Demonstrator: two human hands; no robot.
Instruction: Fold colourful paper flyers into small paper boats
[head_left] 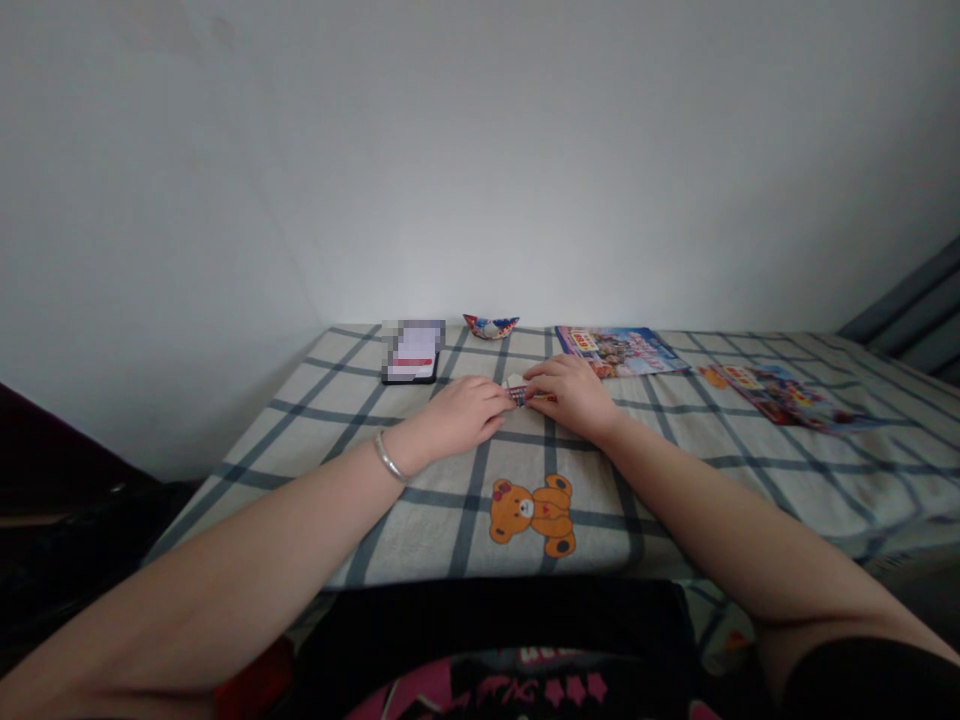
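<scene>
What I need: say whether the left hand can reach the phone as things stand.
Probably yes: the phone lies near the left hand, and only tablecloth shows between them, though that hand is holding a small folded paper.

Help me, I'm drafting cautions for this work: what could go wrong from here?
The small printed piece held in the left hand and right hand might crease or tear if they pull unevenly. The phone lies just beyond the left hand, so a forward reach could knock it.
</scene>
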